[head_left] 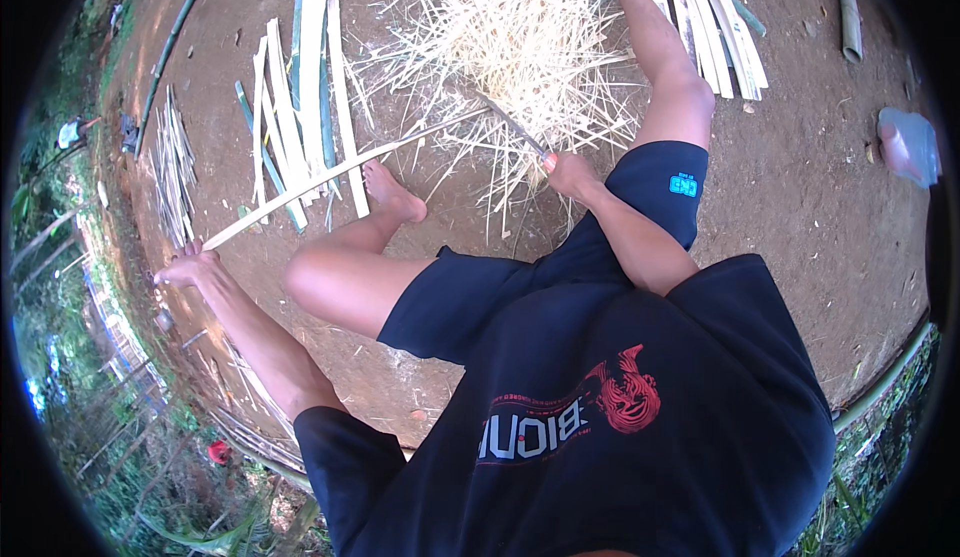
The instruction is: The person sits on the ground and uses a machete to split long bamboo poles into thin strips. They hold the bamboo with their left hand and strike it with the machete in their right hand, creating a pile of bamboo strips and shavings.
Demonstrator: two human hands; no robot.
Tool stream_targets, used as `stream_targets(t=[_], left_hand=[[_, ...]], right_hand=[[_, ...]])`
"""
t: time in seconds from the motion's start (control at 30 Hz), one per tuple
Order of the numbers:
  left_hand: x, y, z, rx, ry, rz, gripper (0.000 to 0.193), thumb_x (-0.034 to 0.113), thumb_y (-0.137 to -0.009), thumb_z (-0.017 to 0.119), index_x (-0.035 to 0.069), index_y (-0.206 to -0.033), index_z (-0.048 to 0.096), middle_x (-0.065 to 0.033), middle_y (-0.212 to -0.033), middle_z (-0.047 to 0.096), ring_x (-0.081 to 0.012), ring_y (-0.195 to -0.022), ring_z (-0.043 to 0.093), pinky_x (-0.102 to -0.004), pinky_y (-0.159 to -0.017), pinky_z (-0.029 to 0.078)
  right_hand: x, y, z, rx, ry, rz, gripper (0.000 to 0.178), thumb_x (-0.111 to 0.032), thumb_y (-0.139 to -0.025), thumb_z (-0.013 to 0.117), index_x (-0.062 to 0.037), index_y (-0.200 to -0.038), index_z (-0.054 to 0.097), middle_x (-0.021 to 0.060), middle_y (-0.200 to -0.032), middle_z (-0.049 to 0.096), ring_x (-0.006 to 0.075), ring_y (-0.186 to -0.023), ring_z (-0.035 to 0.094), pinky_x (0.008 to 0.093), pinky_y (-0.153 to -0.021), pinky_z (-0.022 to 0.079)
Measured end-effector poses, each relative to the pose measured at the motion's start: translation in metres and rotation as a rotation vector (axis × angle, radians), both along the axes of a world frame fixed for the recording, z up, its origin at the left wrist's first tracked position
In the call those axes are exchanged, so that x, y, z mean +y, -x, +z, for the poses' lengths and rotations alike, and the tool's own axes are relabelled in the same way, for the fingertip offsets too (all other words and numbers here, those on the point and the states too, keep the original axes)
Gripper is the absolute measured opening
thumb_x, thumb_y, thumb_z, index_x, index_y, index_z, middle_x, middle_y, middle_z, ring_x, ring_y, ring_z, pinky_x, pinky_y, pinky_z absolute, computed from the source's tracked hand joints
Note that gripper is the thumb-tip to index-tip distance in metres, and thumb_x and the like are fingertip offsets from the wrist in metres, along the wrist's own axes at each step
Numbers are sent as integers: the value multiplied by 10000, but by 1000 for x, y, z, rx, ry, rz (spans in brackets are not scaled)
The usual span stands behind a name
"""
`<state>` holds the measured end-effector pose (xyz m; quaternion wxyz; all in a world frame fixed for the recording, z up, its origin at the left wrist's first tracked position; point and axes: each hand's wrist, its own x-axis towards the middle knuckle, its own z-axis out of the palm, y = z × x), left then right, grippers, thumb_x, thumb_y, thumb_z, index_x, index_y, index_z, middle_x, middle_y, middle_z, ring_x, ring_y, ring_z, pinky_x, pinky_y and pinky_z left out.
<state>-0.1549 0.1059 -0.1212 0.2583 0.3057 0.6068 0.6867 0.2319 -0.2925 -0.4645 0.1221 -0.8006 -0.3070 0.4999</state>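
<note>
My left hand (185,265), with the arm stretched out to the left, grips the near end of a long pale bamboo strip (330,173). The strip runs up and to the right across my bent leg's foot side, toward the middle. In my right hand (574,177) is a knife (516,125) with an orange-red handle end and a long narrow dark blade. Its blade points up and left, and its tip part meets or crosses the strip's far end; whether they touch I cannot tell. Beneath them spreads a heap of thin pale shavings (510,27).
Split bamboo strips (285,107) lie at the left, and more strips (710,27) at the upper right. A bundle of thin dark sticks (172,172) is near my left hand. A bamboo pole (848,12) and a clear plastic container (908,147) lie right on the dirt ground (800,227).
</note>
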Motion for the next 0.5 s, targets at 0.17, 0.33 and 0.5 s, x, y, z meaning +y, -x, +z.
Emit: stream_targets(t=[0.17,0.33,0.5], left_hand=[[-13,-11,6,-47,39,147,881,646,-950,263,-111,-1399,294,-278,-1343,430,-381,-1157,510,-487,-992,444],[-37,-17,15,-15,44,186,817,589,-934,393,-66,-1416,321,-215,-1465,370,-376,-1290,446,-490,-1086,385],[-60,-9,5,66,158,269,787,557,-934,439,-60,-1412,340,-220,-1490,346,-363,-1329,420,-480,-1122,358]], right_hand=[[0,5,-5,-41,-54,14,310,-192,-836,559,-18,-1077,647,266,-992,676,411,-961,657,468,-849,514],[4,3,3,-16,0,-21,282,-171,-848,565,7,-1053,642,260,-969,683,398,-933,669,476,-842,516],[24,39,70,55,-258,175,297,-165,-832,578,-21,-1090,608,259,-902,680,390,-851,681,472,-789,540]])
